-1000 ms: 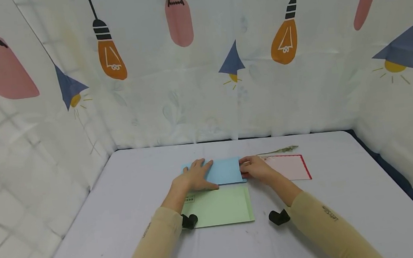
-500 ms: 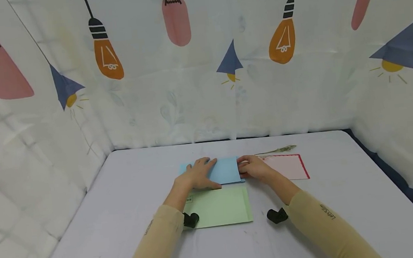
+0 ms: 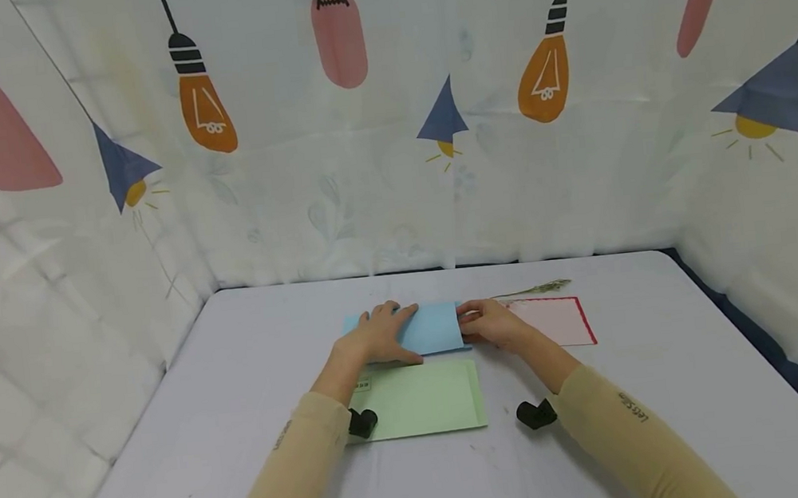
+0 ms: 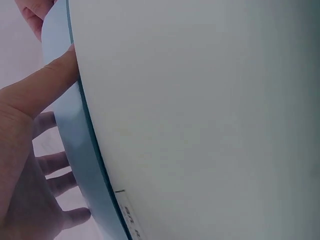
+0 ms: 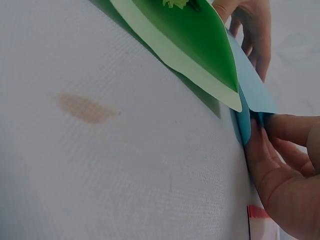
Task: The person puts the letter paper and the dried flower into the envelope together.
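A blue paper envelope (image 3: pixel 432 330) lies flat on the table, its open end to the right. My left hand (image 3: pixel 380 337) rests on its left part with spread fingers; in the left wrist view the thumb (image 4: pixel 60 70) lies along its near edge. At the right end, my right hand (image 3: pixel 491 323) has its thumb and fingers drawn together at the mouth, holding the envelope there. The fingertips are hidden in the dark opening (image 5: pixel 260 117). Just in front lies a light green envelope (image 3: pixel 421 403); its mouth gapes, with a yellow-green frilly piece (image 5: pixel 175 2) inside.
A pale pink piece with a red border (image 3: pixel 554 322) lies right of the blue envelope, partly beneath my right forearm. Behind it rests a thin dried sprig (image 3: pixel 550 286). Small brownish specks mark the white tabletop (image 3: pixel 485 465) in front. A patterned curtain (image 3: pixel 397 225) encloses the back and sides.
Both hands stay at the blue envelope with almost no movement. The whole head view has shifted slightly left.
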Demonstrator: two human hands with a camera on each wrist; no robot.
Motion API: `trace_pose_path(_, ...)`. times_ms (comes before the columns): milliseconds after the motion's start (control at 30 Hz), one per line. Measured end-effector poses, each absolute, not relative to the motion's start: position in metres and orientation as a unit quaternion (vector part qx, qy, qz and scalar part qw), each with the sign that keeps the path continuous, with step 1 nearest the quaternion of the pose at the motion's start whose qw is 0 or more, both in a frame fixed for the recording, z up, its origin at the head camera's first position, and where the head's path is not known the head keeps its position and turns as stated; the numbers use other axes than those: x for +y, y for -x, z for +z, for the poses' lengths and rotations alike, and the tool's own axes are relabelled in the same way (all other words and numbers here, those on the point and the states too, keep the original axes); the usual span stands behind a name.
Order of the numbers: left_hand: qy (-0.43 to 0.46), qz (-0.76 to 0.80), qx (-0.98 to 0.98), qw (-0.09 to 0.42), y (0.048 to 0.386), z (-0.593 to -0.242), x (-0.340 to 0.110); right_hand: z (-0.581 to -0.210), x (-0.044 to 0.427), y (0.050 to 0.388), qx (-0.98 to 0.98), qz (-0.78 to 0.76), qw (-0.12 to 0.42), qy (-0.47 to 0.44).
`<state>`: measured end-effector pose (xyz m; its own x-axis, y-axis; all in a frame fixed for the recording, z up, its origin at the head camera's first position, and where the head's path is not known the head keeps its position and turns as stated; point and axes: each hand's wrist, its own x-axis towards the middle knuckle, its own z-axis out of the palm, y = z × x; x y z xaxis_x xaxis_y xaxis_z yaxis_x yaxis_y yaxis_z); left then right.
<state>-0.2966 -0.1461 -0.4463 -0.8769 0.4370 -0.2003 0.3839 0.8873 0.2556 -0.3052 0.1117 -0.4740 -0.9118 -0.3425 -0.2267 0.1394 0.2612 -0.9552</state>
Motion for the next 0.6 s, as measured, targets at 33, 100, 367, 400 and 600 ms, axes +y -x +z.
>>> trace_pose_path(33, -0.213, 0.105, 0.963, 0.129, 0.2965, -0.446, -0.1465, -0.4738, 0.1122, 0.3054, 0.773, -0.599, 0.198, 0.068)
trace_pose_path(100, -0.214, 0.109, 0.962, 0.132, 0.2963, -0.4455, -0.1474, -0.4735, 0.1129, 0.3056, 0.78, -0.59, 0.198, 0.069)
trace_pose_path(367, -0.227, 0.11, 0.958, 0.134, 0.2989, -0.4457, -0.1505, -0.4723, 0.1154, 0.3074, 0.803, -0.559, 0.198, 0.065)
trace_pose_path(400, -0.229, 0.111, 0.958, 0.133, 0.2993, -0.4457, -0.1509, -0.4719, 0.1157, 0.3078, 0.799, -0.563, 0.203, 0.063)
trace_pose_path(600, -0.233, 0.115, 0.958, 0.126, 0.3009, -0.4446, -0.152, -0.4708, 0.1186, 0.3098, 0.783, -0.575, 0.23, 0.059)
